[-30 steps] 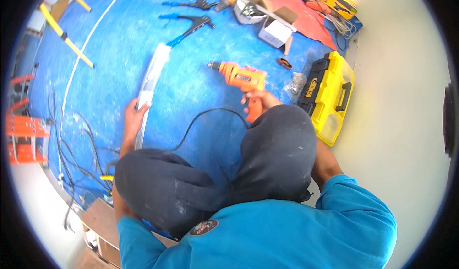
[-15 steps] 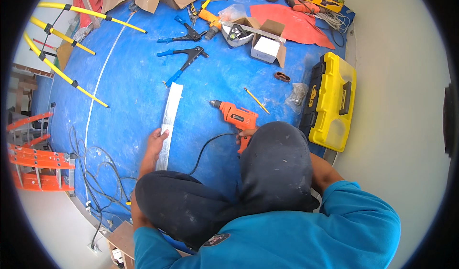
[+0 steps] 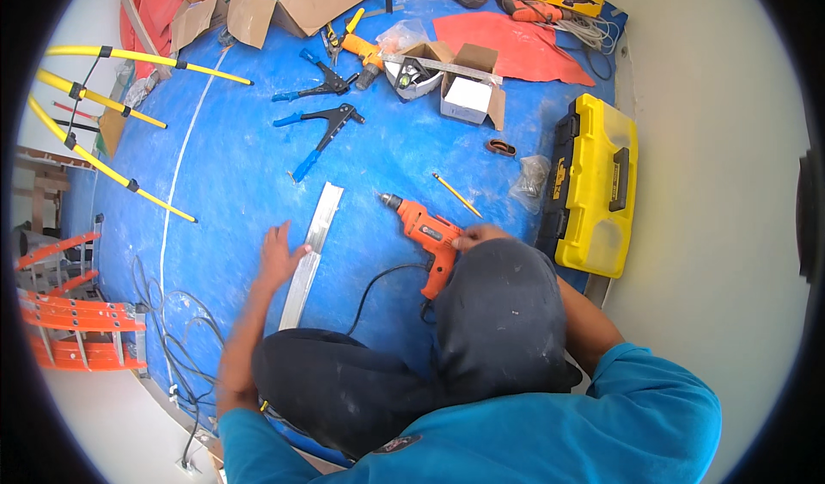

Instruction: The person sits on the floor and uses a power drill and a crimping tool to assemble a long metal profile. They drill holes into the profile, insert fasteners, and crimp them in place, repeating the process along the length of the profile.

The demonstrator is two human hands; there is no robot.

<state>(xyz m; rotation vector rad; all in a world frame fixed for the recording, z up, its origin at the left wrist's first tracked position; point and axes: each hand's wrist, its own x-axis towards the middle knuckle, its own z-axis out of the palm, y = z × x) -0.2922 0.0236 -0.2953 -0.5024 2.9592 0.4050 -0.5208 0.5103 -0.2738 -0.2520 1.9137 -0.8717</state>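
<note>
A silvery metal channel lies on the blue floor left of centre; its near end is hidden by my knee. Beside its left edge is my left hand, fingers spread and thumb reaching to the metal, gripping nothing. An orange corded power drill lies to the right, its chuck toward the far left. My right hand closes around the rear of the drill, partly hidden behind my raised knee. A yellow pencil rests beyond the drill.
Two blue-handled riveters, one the nearer riveter, lie farther out. A yellow toolbox stands by the right wall. Open cardboard boxes and a red sheet are at the back. Yellow poles, an orange ladder and cables occupy the left.
My left hand has let go of the metal channel and its fingers have spread. My right hand has shifted from the drill's handle up to its rear. The view has moved slightly.
</note>
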